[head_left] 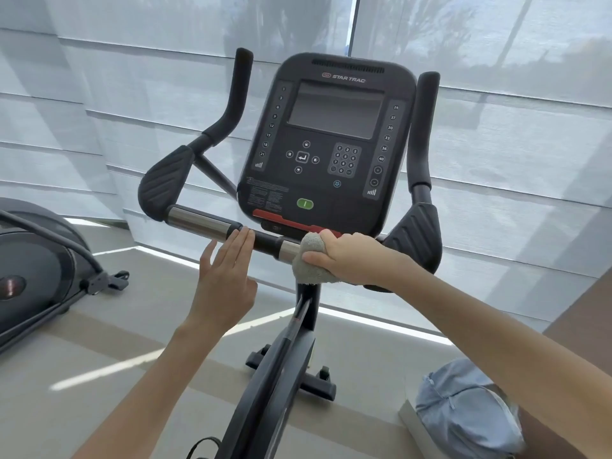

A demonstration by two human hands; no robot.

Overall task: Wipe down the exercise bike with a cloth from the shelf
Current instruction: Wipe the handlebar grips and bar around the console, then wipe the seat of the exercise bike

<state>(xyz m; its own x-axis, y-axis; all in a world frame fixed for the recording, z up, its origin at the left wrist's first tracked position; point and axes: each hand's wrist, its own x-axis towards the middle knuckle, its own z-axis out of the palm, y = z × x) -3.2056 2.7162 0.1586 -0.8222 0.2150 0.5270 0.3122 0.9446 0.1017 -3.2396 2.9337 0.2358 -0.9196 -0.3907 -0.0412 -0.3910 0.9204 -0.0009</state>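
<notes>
The black exercise bike [331, 134] stands in front of me, its console facing up at the camera. A crosswise handlebar [198, 223] with silver sections runs below the console. My right hand [351, 256] grips a bunched grey cloth [309, 260] wrapped around the bar just right of the centre post. My left hand [225, 276] is flat with straight fingers, its fingertips touching the bar at the end of the left silver section. It holds nothing.
Another dark exercise machine [36, 266] stands at the left on the beige floor. A light blue bag [463, 412] lies at the lower right. Window blinds [513, 144] fill the background close behind the bike.
</notes>
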